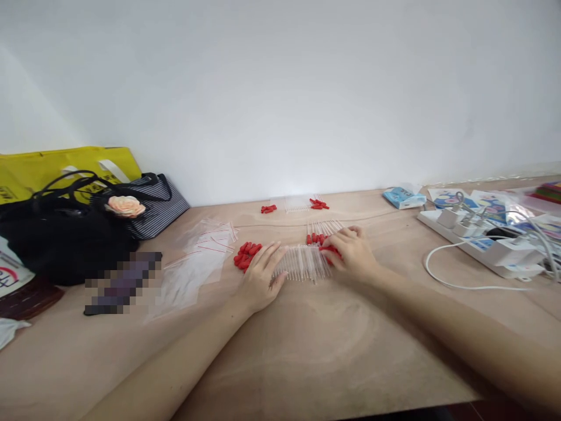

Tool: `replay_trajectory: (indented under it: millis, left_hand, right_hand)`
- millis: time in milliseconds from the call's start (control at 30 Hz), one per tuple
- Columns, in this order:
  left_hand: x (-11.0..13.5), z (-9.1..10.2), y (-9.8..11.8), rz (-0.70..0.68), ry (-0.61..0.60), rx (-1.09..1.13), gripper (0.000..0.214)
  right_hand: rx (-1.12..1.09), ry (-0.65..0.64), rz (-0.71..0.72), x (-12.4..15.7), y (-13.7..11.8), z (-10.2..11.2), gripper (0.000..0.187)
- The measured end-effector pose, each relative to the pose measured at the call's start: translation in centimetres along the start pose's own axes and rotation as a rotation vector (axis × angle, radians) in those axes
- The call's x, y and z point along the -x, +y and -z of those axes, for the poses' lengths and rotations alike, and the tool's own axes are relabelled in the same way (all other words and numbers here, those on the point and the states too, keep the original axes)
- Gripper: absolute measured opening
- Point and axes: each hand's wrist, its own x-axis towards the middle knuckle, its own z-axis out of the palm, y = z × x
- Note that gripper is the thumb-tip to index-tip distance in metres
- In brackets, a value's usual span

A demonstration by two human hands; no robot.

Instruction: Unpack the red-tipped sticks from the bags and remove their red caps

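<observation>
A row of thin clear plastic sticks (pixel 304 263) with red caps lies on the tan table (pixel 307 351) between my hands. My left hand (pixel 262 278) rests flat, fingers stretched out, on the left end of the row beside a heap of loose red caps (pixel 246 254). My right hand (pixel 350 252) is curled at the right end of the row, its fingers pressed on red-capped ends (pixel 328 249). A second bundle of sticks with red caps (pixel 322 231) lies just behind. Farther back lie two small clusters of red caps (pixel 268 208) (pixel 319 203).
Clear zip bags (pixel 199 257) lie left of the caps. Black and striped bags (pixel 87 222) and a yellow bag (pixel 56 166) stand at far left. A white power strip (pixel 482 242) with plugs and cables, a tissue pack (pixel 403 197) and papers sit at right. A white wall stands behind.
</observation>
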Motion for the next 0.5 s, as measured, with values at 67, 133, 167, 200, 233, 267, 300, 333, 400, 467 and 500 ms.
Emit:
replay_trajectory:
  millis: [67,133,167,200,233,267,300,333,400,467,500]
  left_hand:
    - [0.0,0.0,0.0,-0.012,-0.02,-0.038,0.047]
    - [-0.1,0.0,0.1,-0.034,-0.036,-0.065,0.045]
    - [-0.1,-0.1,0.2,-0.051,-0.041,-0.078,0.043]
    - [-0.2,-0.1,0.2,-0.072,-0.045,-0.09,0.039]
    - [-0.3,-0.1,0.3,-0.096,-0.049,-0.099,0.036]
    - [-0.3,-0.1,0.4,-0.123,-0.051,-0.104,0.033]
    - [-0.4,-0.1,0.5,-0.149,-0.054,-0.104,0.03]
    - [-0.4,-0.1,0.6,-0.175,-0.056,-0.102,0.028]
    - [-0.5,-0.2,0.8,-0.218,-0.049,-0.092,0.023]
    - [-0.5,-0.3,0.9,-0.246,-0.034,-0.081,0.02]
    - [-0.6,-0.4,0.9,-0.254,-0.025,-0.076,0.019]
  right_hand:
    - [-0.021,0.046,0.066,1.0,-1.2,-0.9,0.016]
    - [-0.051,0.077,0.117,1.6,-2.2,-1.7,0.017]
    - [-0.067,0.091,0.138,1.7,-2.6,-2.1,0.016]
    - [-0.084,0.101,0.158,1.8,-2.8,-2.3,0.016]
    - [-0.099,0.112,0.174,1.9,-3.0,-2.5,0.015]
    - [-0.111,0.121,0.185,2.0,-3.1,-2.6,0.014]
    - [-0.119,0.127,0.193,2.0,-3.2,-2.7,0.014]
    - [-0.122,0.13,0.202,2.1,-3.2,-2.7,0.013]
    - [-0.113,0.129,0.221,2.1,-3.2,-2.7,0.013]
    - [-0.094,0.128,0.236,2.1,-3.2,-2.7,0.013]
    - [-0.082,0.13,0.242,2.1,-3.3,-2.7,0.014]
